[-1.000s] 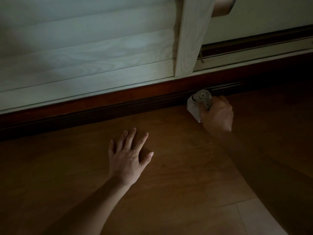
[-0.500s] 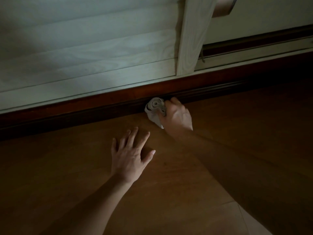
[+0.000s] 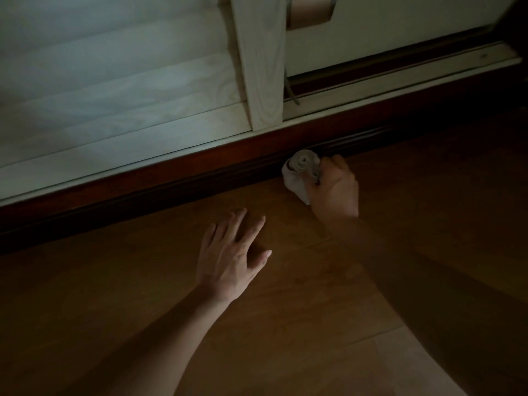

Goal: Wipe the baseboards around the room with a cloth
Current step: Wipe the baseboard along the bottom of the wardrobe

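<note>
Head view, dim light. Right hand [image 3: 334,190] was low at the far edge of the wooden floor [image 3: 285,324], its fingers [image 3: 337,163] clenched round a rolled pale cloth [image 3: 300,167]. The spiral end of the roll faced up and left. The cloth's far side sat against the dark red-brown baseboard [image 3: 171,181], at the groove where the baseboard meets the floor; its lower tail hung down to touch the boards just beside the hand. Right forearm ran in shadow from the near right corner of the floor up to that spot. Left hand [image 3: 231,258] lay palm down on the floor, nearer the camera and left of the cloth, well short of the baseboard. Its fingers [image 3: 240,221] were released, straight and spread, thumb out to the right, holding nothing. Above the baseboard stood a pale louvred panel [image 3: 114,95] with visible wood grain, lit more brightly on the left. A pale wooden upright [image 3: 263,67] crossed it, its foot just above the baseboard and left of the cloth. To the right of the upright ran a pale sliding track [image 3: 400,78], with a thin strap [image 3: 290,90] hanging at its left end. A copper-coloured cylinder [image 3: 310,10] showed at the top edge, partly cut off.
</note>
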Tool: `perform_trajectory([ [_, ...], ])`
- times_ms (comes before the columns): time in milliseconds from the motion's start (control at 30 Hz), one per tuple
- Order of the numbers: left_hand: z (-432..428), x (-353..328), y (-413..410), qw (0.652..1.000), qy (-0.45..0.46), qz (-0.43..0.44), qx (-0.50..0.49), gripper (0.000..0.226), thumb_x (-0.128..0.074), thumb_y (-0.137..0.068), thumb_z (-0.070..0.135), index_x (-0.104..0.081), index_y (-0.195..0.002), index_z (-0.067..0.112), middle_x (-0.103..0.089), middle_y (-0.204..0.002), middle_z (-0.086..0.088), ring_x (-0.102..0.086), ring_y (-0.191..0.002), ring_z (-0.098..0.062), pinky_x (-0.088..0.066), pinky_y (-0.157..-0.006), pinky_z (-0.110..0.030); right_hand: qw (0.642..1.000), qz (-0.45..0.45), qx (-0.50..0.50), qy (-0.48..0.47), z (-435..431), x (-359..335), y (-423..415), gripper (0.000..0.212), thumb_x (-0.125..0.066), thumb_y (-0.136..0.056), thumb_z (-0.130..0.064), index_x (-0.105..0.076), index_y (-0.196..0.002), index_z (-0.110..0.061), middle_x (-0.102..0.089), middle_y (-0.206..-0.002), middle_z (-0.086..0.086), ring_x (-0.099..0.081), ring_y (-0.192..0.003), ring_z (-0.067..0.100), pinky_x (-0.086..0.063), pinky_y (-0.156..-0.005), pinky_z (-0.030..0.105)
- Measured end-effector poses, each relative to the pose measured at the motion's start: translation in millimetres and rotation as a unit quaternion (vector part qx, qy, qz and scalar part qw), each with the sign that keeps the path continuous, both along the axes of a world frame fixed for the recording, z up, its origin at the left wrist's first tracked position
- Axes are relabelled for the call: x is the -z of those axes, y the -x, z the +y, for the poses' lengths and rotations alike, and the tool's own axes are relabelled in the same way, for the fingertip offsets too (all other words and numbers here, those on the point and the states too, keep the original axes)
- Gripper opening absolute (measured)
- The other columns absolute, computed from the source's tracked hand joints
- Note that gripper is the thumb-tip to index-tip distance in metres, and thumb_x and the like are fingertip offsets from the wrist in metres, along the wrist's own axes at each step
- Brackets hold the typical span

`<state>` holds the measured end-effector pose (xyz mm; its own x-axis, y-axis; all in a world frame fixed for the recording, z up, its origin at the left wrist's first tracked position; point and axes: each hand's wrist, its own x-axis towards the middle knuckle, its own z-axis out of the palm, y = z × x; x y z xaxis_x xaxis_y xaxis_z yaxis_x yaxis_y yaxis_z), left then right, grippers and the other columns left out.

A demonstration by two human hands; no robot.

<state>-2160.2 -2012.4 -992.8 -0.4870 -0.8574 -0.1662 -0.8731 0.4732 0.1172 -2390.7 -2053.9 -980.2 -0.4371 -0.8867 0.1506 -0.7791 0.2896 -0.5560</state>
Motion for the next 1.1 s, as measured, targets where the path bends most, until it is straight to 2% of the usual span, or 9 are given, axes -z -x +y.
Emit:
perform_trajectory([
  [100, 1.6, 2.7, 6.8, 1.0, -0.011, -0.003, -0.007, 0.073, -0.023, -0.093, 0.074, -0.021, -0.158, 0.042, -0.016, -0.167, 0.0, -0.019, -0.151, -0.025, -0.022, -0.121, -0.049, 0.999, -0.014, -0.028, 0.008, -4.2, 2.4, -5.5, 0.026, -0.066, -0.09, -0.027, -0.062, -0.089, -0.001, -0.059, -0.098, 0.016, -0.06, -0.08, 0.033, -0.034, -0.062, 0.028],
  [233, 1.3, 5.4, 7.0, 1.0, -0.024, -0.009, -0.004, 0.074, -0.019, -0.092, 0.077, -0.017, -0.158, 0.043, -0.009, -0.169, 0.001, -0.011, -0.154, -0.026, -0.014, -0.124, -0.049, 0.999, -0.018, 0.024, 0.016, -3.4, 5.4, 10.8, 0.023, -0.068, -0.089, -0.023, -0.063, -0.088, 0.0, -0.059, -0.098, 0.018, -0.06, -0.08, 0.034, -0.036, -0.062, 0.029],
  [433, 2.7, 4.5, 12.8, 0.999, -0.018, -0.016, -0.02, 0.074, -0.021, -0.091, 0.076, -0.028, -0.156, 0.041, -0.023, -0.165, -0.003, -0.023, -0.151, -0.029, -0.024, -0.12, -0.053, 1.0, -0.012, -0.004, 0.025, -0.6, 7.8, 7.8, 0.024, -0.067, -0.09, -0.024, -0.063, -0.09, 0.0, -0.059, -0.099, 0.018, -0.059, -0.079, 0.032, -0.035, -0.062, 0.028],
  [600, 4.8, 5.2, 18.6, 0.999, -0.008, -0.015, -0.029, 0.071, -0.026, -0.092, 0.074, -0.034, -0.154, 0.04, -0.03, -0.162, -0.005, -0.027, -0.149, -0.03, -0.027, -0.118, -0.055, 0.998, -0.015, 0.046, 0.036, 1.4, 10.4, 23.3, 0.022, -0.067, -0.089, -0.022, -0.064, -0.093, -0.001, -0.059, -0.1, 0.018, -0.06, -0.08, 0.031, -0.037, -0.063, 0.028],
  [800, 2.0, 2.4, 23.6, 0.999, 0.004, -0.034, -0.026, 0.069, -0.027, -0.093, 0.072, -0.037, -0.152, 0.04, -0.037, -0.157, -0.007, -0.038, -0.14, -0.032, -0.038, -0.11, -0.054, 0.999, -0.015, 0.004, 0.034, -3.0, 9.3, 13.2, 0.024, -0.07, -0.088, -0.024, -0.063, -0.088, -0.001, -0.059, -0.098, 0.016, -0.059, -0.078, 0.03, -0.034, -0.062, 0.027],
  [933, -4.5, 0.6, 33.1, 0.999, 0.013, -0.038, 0.002, 0.069, -0.017, -0.094, 0.073, -0.025, -0.156, 0.043, -0.032, -0.16, -0.002, -0.036, -0.141, -0.027, -0.034, -0.112, -0.049, 0.997, -0.018, 0.062, 0.028, -1.7, 10.5, 44.6, 0.018, -0.068, -0.089, -0.019, -0.065, -0.095, -0.002, -0.06, -0.102, 0.016, -0.06, -0.086, 0.029, -0.039, -0.066, 0.027],
  [1100, -11.4, 3.0, 49.7, 0.999, -0.013, -0.022, 0.037, 0.072, -0.004, -0.092, 0.076, -0.01, -0.157, 0.047, -0.013, -0.167, 0.002, -0.021, -0.151, -0.024, -0.019, -0.121, -0.051, 0.99, -0.022, 0.135, 0.039, 1.4, 10.4, 70.8, 0.017, -0.067, -0.088, -0.015, -0.064, -0.097, -0.001, -0.059, -0.107, 0.017, -0.06, -0.091, 0.031, -0.036, -0.068, 0.027],
])
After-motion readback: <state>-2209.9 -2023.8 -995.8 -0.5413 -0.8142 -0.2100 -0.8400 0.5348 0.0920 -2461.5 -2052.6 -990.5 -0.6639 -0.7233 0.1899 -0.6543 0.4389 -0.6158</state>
